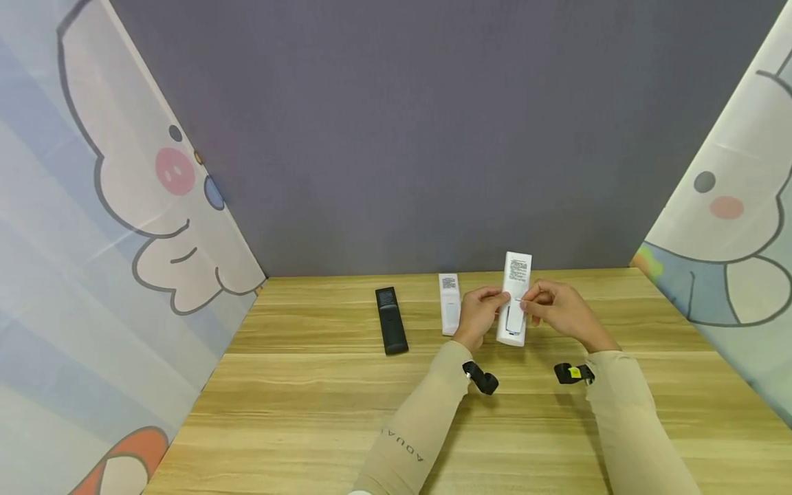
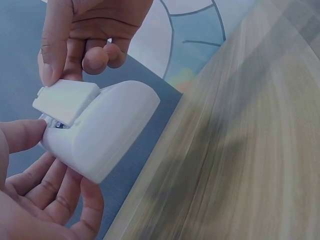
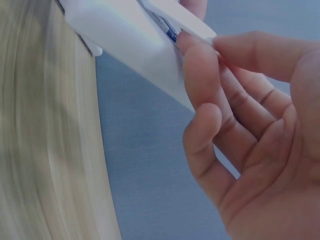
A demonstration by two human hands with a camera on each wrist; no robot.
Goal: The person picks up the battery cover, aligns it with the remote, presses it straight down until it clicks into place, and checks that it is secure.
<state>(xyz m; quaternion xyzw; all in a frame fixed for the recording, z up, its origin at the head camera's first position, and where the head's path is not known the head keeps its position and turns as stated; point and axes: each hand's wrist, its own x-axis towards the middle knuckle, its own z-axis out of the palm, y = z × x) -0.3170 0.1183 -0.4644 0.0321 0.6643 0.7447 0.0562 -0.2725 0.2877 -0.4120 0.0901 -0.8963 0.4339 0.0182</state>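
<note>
A white remote control (image 1: 517,269), its back with printed text facing up, is held above the table by my left hand (image 1: 479,313). The left thumb lies on its edge while the other fingers curl underneath, as the left wrist view shows. My right hand (image 1: 559,311) pinches the white battery cover (image 2: 70,100) between thumb and fingers. The cover is tilted, partly lifted off the battery compartment. A battery (image 3: 169,33) shows in the gap beneath it in the right wrist view. How the cover's far end meets the remote cannot be told.
On the wooden table (image 1: 297,412), a second white remote (image 1: 449,306) lies just left of my left hand, and a black remote (image 1: 392,322) lies further left. A grey panel (image 1: 433,137) stands behind the table, with cartoon-printed sheets (image 1: 56,275) at both sides.
</note>
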